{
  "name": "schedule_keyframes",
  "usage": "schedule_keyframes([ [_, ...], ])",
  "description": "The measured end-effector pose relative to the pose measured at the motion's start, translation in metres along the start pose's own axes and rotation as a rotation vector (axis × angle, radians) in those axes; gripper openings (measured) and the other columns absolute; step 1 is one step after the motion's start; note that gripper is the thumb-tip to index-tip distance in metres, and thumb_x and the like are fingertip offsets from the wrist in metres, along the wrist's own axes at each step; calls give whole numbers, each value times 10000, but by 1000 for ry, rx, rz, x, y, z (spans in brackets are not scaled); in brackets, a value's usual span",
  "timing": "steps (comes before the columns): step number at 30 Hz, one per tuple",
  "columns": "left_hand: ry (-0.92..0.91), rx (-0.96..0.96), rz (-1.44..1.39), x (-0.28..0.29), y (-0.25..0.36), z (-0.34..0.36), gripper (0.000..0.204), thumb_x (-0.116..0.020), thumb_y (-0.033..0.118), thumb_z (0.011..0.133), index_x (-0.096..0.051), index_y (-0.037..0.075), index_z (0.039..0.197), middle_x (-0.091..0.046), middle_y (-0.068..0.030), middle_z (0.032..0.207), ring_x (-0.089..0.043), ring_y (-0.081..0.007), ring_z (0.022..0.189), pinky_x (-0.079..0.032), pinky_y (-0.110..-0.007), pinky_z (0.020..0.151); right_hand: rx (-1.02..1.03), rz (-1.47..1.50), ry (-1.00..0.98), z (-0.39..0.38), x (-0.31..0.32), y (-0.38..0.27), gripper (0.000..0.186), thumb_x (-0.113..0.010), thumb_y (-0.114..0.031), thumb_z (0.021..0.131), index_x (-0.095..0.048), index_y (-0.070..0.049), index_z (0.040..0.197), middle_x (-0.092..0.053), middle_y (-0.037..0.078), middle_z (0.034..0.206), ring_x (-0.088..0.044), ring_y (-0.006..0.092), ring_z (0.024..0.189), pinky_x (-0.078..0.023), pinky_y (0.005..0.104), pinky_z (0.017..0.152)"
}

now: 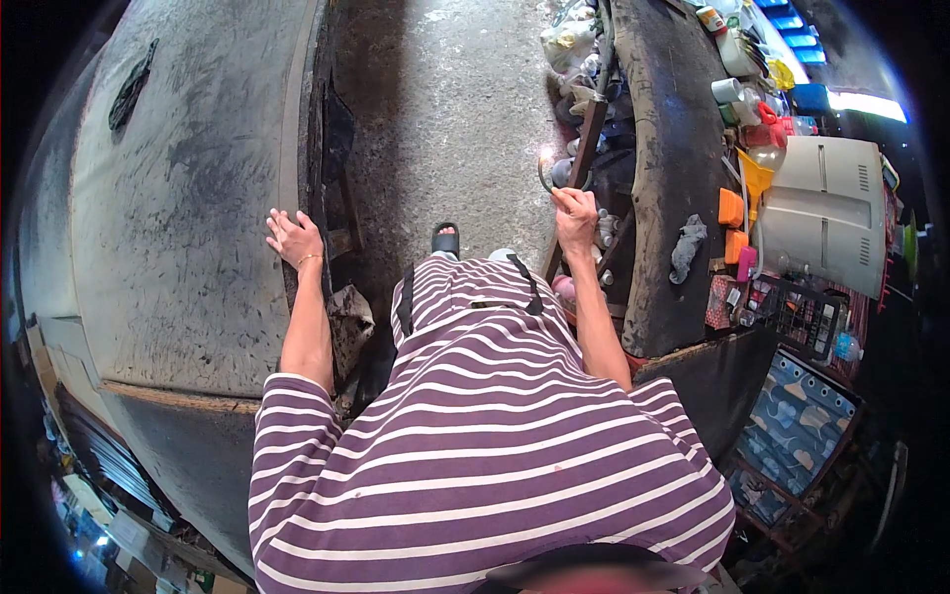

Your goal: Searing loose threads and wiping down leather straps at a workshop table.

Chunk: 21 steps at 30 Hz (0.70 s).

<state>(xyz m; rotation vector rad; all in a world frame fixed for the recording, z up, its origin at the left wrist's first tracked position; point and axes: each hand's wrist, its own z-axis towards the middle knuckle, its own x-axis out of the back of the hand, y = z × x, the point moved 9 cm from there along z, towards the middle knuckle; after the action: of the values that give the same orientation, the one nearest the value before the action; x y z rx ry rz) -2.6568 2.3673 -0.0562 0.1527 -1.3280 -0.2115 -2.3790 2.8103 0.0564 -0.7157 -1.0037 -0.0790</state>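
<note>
At the near end, the striped shirt [475, 426] of the operator fills the gap between two worktops. The left hand [294, 238] lies palm down on the inner edge of the left worktop [198, 267], fingers loosely spread, with nothing visible in its grasp. The right hand [576, 220] is closed on a dark curved object [543, 176], located just beyond the knuckles at the inner side of the right worktop [673, 168]; a bright spot shows at its left end, and whether this is a flame, a lamp or a reflection cannot be told. Judged hazards: the curve could snag on the slanted wooden bar [592, 139] close beside it if swung to the right; if the bright spot is hot, contact with the stored items could scorch them; a loose grip could drop the object into the clutter below. Both worktops are dark, worn and scuffed. A grey rag [687, 247] lies on the right one, a black scrap [133, 89] toward the far end of the left one. Between them, a sandal [446, 239] stands on a rough grey floor [445, 109]. Beyond the right worktop are a yellow funnel [756, 178] and a pale ribbed panel [831, 203]; plastic bags [569, 45] hang farther off, right of the aisle.
</note>
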Motion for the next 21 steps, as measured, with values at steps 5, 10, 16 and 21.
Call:
schedule_keyframes([
  [5,-11,24,1,1,1,1,398,-498,274,851,-519,0,1139,-428,-137,1327,-375,-298,1248,-254,-509,1020,7,-14,-3,-2,0,3,169,-693,-50,679,-693,-69,846,-633,64,818,-544,228,758,-449,321,670],
  [10,4,28,5,-1,0,1,392,-495,272,854,-519,3,1139,-425,-132,1330,-371,-294,1250,-257,-506,1018,2,-15,-8,-1,-4,8,164,-694,-47,677,-691,-63,840,-633,61,813,-543,226,753,-449,321,665],
  [16,-12,41,3,-3,-2,-1,441,-471,281,871,-460,-10,1203,-447,-126,1310,-342,-294,1269,-241,-501,1030,-4,-10,-4,4,-4,9,155,-686,-32,681,-693,-60,834,-633,59,809,-542,219,746,-448,313,649],
  [21,-31,54,-4,-4,0,0,442,-465,277,874,-454,-1,1217,-413,-124,1340,-335,-288,1275,-231,-500,1034,-18,23,33,5,-1,18,170,-682,-26,682,-696,-66,846,-635,60,814,-542,205,742,-446,301,603],
])
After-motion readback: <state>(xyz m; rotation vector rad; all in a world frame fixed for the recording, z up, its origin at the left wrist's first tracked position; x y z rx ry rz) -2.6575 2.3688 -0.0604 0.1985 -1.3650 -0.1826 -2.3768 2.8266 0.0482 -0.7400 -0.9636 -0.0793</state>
